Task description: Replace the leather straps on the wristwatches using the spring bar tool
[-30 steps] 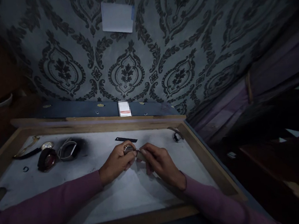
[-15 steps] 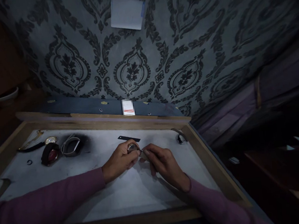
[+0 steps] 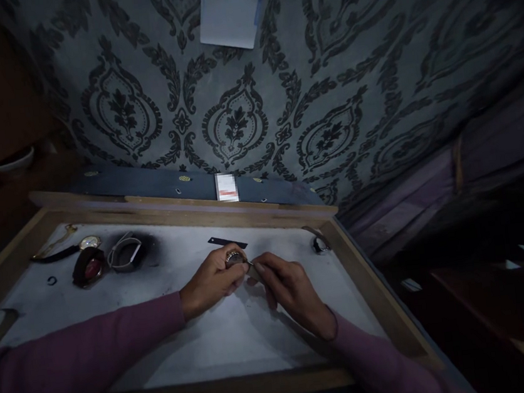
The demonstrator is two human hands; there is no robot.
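Over the middle of a wood-framed tray (image 3: 208,389), my left hand (image 3: 213,279) is closed around a round watch (image 3: 234,258), its face turned up between thumb and fingers. My right hand (image 3: 291,284) pinches a slim tool (image 3: 251,264) whose tip meets the right edge of the watch. The tool's kind cannot be made out, as the fingers cover most of it. Just beyond the hands lies a flat black strip (image 3: 227,242) with a small hole at one end.
At the tray's left lie a gold-cased watch (image 3: 89,243), a red-faced watch (image 3: 93,269), a band-style watch (image 3: 126,253) and a small dark ring (image 3: 52,281). Another watch (image 3: 319,244) sits by the right rim. A white card (image 3: 227,186) stands at the back edge; patterned wall behind.
The view has shifted slightly. Both hands stay together at the watch, and the watch face shows a little more than before.
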